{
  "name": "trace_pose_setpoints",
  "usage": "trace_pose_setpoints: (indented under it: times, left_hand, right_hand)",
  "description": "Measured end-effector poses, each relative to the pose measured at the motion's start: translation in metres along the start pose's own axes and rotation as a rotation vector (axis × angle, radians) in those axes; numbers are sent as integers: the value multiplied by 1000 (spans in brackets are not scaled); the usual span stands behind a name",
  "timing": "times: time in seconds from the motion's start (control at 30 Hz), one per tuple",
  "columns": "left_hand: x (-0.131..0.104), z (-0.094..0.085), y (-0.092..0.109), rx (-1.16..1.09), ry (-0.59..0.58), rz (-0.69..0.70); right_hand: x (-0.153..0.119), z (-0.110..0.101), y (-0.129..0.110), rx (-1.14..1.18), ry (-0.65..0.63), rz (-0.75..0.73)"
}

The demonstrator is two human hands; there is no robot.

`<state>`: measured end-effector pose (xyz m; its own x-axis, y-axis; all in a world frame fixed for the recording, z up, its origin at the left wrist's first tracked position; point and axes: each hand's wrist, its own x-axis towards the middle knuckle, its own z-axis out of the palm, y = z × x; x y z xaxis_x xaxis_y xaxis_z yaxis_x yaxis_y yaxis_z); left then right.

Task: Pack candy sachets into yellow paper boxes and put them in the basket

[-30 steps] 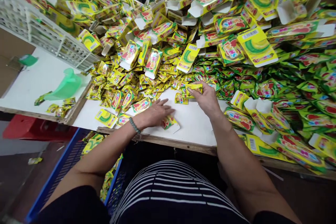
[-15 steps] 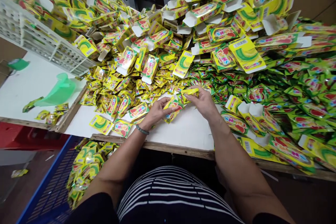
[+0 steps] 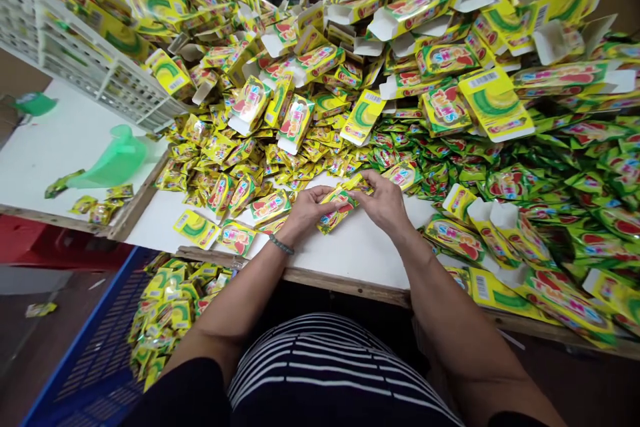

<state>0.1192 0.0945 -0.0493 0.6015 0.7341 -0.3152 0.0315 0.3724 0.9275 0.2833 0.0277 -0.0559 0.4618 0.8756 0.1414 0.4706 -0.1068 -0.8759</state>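
Observation:
My left hand (image 3: 306,213) is closed around a small yellow and green carton (image 3: 336,212) with a melon print, held at a slant just above the white table. At the carton's upper right end, my right hand (image 3: 384,203) pinches a small yellow packet (image 3: 356,183). The packet meets the carton's end; my fingers hide how much of it is inside. Left of my left hand lie several printed cartons (image 3: 235,237) on the table. Behind both hands spreads a heap of small yellow packets (image 3: 215,147).
Cartons with open flaps (image 3: 410,17) pile up at the back, beside green packets (image 3: 515,180) on the right. A white crate (image 3: 100,73) stands at left near a green scoop (image 3: 113,159). Below the wooden table edge (image 3: 350,285) sits a blue basket (image 3: 85,360) with filled cartons.
My right hand has brought the yellow packet down and left against the carton's end. My left hand still grips the carton. The view has shifted slightly.

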Motion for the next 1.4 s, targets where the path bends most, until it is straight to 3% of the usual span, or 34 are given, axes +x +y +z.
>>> trace_pose_setpoints:
  times: [0.17,0.27,0.47,0.6,0.73,0.9,1.03,1.17,1.4]
  left_hand:
    - [0,0,2,-100,52,7]
    - [-1,-2,3,-98,34,23]
    - [-6,-5,2,-69,-33,44]
    - [-8,-3,3,-73,-65,24]
    - [-6,0,3,-133,-38,9]
    - [-4,2,6,-187,92,117]
    - [-5,2,8,-156,154,214]
    - [-6,2,6,-92,111,249]
    - [-10,-1,8,-88,42,192]
  right_hand:
    - [-1,-5,-2,-39,-32,-133]
    - [-1,-4,-2,-1,-73,-131]
    - [0,-4,7,-5,67,-129]
    - [-1,-2,8,16,-69,-156]
    - [-3,2,2,96,-212,-127]
    - [-7,11,-9,247,-27,-71]
    - [-10,23,-15,474,-90,-4]
    - [-13,30,-16,541,-77,31]
    - [-14,23,-11,494,-210,52]
